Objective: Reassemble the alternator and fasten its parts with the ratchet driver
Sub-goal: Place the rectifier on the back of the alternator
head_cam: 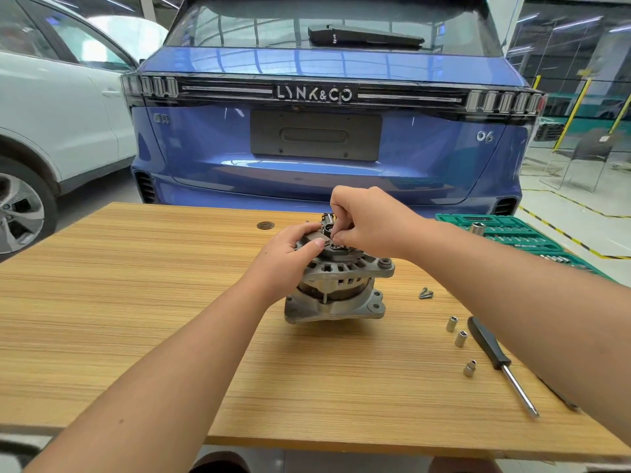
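Here, fitting the top component by hand; alternator (336,285) upright mid-table, just right of centre.

I read the left hand (290,254) as gripping the housing's top at 9 o'clock, thumb pressed on the dark cover. The right hand (365,221) pinches a small part over the centre; which part, I cannot tell. Risk: it cross-threads or drops into the vents. Screws (425,293) lie at 3 o'clock, driver (502,363) at 4, untouched.

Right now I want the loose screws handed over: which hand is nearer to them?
Right. The right hand is on top of the alternator, whose right side faces the screws; the left hand grips its far-left side.
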Tool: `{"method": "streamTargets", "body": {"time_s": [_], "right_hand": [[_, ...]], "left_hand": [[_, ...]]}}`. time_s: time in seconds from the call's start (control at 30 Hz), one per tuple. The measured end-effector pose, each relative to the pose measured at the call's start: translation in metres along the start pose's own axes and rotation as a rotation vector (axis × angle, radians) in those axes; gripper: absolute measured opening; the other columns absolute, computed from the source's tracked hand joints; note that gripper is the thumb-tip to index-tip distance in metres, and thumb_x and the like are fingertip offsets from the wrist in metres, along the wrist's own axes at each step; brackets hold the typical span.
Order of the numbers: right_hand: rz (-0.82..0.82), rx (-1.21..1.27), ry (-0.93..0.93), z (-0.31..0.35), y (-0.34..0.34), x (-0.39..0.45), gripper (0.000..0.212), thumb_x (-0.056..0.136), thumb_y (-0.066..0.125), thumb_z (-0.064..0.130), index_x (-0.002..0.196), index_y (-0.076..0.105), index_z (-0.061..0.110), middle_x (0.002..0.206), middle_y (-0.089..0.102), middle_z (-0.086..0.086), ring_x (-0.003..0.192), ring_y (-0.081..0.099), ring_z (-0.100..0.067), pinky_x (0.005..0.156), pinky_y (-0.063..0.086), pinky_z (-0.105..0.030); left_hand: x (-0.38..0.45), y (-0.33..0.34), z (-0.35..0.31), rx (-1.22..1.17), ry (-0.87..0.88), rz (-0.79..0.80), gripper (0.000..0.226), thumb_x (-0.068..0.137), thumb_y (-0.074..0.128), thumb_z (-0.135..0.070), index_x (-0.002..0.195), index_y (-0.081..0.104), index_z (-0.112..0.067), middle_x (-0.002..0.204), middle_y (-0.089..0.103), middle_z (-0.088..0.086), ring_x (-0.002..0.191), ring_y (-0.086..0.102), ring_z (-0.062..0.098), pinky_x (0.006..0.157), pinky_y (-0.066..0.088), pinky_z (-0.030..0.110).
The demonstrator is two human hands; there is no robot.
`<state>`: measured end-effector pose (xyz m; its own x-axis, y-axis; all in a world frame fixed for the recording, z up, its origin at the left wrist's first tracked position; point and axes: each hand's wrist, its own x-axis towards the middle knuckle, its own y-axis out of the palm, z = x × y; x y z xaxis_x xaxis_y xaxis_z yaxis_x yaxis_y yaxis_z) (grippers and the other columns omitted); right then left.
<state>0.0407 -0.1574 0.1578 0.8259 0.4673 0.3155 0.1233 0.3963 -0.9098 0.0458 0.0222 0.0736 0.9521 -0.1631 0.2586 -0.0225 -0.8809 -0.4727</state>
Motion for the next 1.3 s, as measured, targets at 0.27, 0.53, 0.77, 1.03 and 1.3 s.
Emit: {"method": "streamTargets", "body": {"time_s": [0.27,0.53,0.77,1.03,1.3], "right_hand": [[0.03,-0.007,0.0,-0.001,-0.003,0.001,0.034,0.086,0.073,0.011,0.081,0.044,0.026,0.083,0.071,0.009,0.081,0.068,-0.008,0.069,0.057,-0.031],[-0.018,-0.019,0.003,0.006,0.003,-0.002,0.036,0.088,0.07,0.008,0.08,0.041,0.028,0.086,0.07,0.004,0.079,0.066,-0.013,0.068,0.055,-0.031],[0.046,0.02,0.044,0.002,-0.004,-0.001,0.034,0.087,0.072,0.009,0.082,0.042,0.025,0.085,0.071,0.009,0.082,0.067,-0.008,0.069,0.054,-0.029],[0.012,-0.099,-0.009,0.007,0.003,0.002,0.038,0.088,0.068,0.008,0.08,0.038,0.03,0.081,0.066,0.01,0.075,0.062,-0.01,0.064,0.051,-0.03],[-0.042,0.058,0.078,0.005,0.01,-0.001,0.036,0.088,0.071,0.009,0.082,0.042,0.028,0.083,0.067,0.009,0.078,0.064,-0.009,0.062,0.049,-0.024]], "left_hand": [[0.0,-0.002,-0.001,0.017,-0.019,0.022,0.045,0.103,0.052,-0.045,0.148,0.051,-0.036,0.147,0.054,-0.008,0.135,0.048,0.016,0.114,0.041,0.051],[-0.001,-0.004,-0.002,-0.008,-0.027,0.035,0.05,0.099,0.052,-0.051,0.147,0.052,-0.039,0.146,0.054,-0.011,0.134,0.05,0.014,0.114,0.042,0.05],[-0.004,-0.006,-0.004,0.012,-0.046,0.035,0.06,0.086,0.054,-0.063,0.143,0.052,-0.047,0.141,0.057,-0.014,0.125,0.055,0.013,0.106,0.049,0.046],[-0.003,-0.007,-0.004,0.048,-0.037,0.056,0.057,0.09,0.063,-0.057,0.145,0.049,-0.048,0.138,0.058,-0.014,0.119,0.057,0.01,0.096,0.051,0.036],[-0.006,-0.003,-0.005,-0.018,-0.033,0.018,0.065,0.082,0.058,-0.063,0.143,0.054,-0.042,0.133,0.06,-0.013,0.12,0.058,0.012,0.102,0.051,0.044]]}}
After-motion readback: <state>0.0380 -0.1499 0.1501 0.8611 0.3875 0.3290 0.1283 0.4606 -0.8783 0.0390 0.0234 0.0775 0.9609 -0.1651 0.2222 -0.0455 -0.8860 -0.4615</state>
